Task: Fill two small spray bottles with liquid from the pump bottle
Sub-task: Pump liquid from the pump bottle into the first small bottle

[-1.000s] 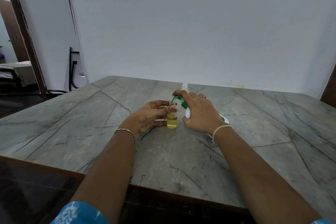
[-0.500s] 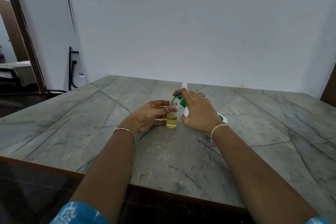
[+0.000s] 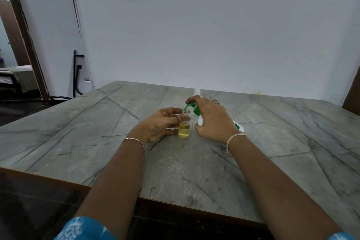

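- Spray bottle (image 3: 184,129): upright on the desk (image 3: 109,142), about half full, held near its neck by my left hand (image 3: 160,125).
- Pump bottle (image 3: 200,121): gripped in my right hand (image 3: 213,121), green spout (image 3: 187,107) at the open mouth.
- Step: filling the first bottle; next, probably more pumps with the spout kept centred.

We wear blue sleeves (image 3: 85,229) printed with white. A thin metal bracelet (image 3: 134,139) circles our left wrist, a pale knotted thread (image 3: 234,136) our right, and a ring (image 3: 215,102) sits on our right hand (image 3: 212,121).
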Available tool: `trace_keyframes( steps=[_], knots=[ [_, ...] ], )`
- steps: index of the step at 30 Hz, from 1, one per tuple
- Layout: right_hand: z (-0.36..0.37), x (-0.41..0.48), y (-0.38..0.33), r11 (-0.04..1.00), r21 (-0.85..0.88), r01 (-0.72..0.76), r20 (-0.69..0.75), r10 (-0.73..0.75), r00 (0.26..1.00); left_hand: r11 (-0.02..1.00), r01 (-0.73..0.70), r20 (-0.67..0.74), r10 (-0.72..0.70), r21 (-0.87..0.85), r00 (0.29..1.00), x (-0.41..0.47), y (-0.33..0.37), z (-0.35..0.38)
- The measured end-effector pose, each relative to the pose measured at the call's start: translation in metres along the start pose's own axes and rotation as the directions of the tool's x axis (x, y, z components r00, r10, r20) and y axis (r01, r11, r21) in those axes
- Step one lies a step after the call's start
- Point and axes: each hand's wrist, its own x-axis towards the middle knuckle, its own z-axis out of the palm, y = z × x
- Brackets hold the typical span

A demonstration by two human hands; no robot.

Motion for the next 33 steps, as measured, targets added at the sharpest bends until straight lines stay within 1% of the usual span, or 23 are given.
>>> trace_keyframes(
  steps=[12,19,27,33],
  knots=[
    [-0.0027,-0.002,0.0002,0.999,-0.045,-0.003,0.021,0.004,1.0,1.0,0.003,0.005,-0.003,0.004,1.0,-0.0002,0.0004,-0.0013],
    [-0.0008,-0.0002,-0.0011,1.0,0.01,-0.004,0.004,0.004,1.0,1.0,-0.002,0.012,0.002,-0.001,1.0,-0.0009,0.001,0.0001],
    [-0.0013,-0.0018,-0.0003,0.999,-0.038,-0.003,0.013,0.003,1.0,1.0,-0.004,0.006,0.004,-0.01,1.0,-0.0023,0.0022,0.001],
    [-0.0017,0.0003,-0.0003,1.0,-0.008,-0.008,0.025,0.009,1.0,1.0,-0.01,0.014,0.01,-0.008,1.0,-0.0033,0.0038,0.0016]
  ],
)
